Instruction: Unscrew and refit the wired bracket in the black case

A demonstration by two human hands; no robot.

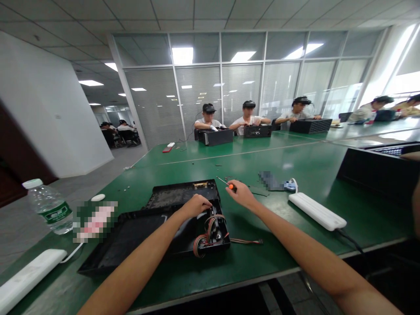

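Note:
A screwdriver point(231, 186) with an orange collar is held in my right hand point(242, 194), its thin shaft aimed up and to the left, above the table. My left hand point(197, 204) reaches into the black metal case point(131, 229) at its upper right corner. Its fingers are bent together there; what they pinch, if anything, is too small to make out. Multicoloured ribbon cables point(205, 239) loop inside the right end of the case, and one cable end point(246, 241) trails onto the table. A black panel point(177, 193) lies just behind, partly hidden by my left hand.
Power strips point(316, 211) lie at right and at front left point(31, 275). A water bottle point(52, 210) stands left. Small dark scraps point(259, 194) are scattered behind my right hand. A dark case point(377, 175) stands right; several people work at cases point(218, 136) across the green table point(256, 258).

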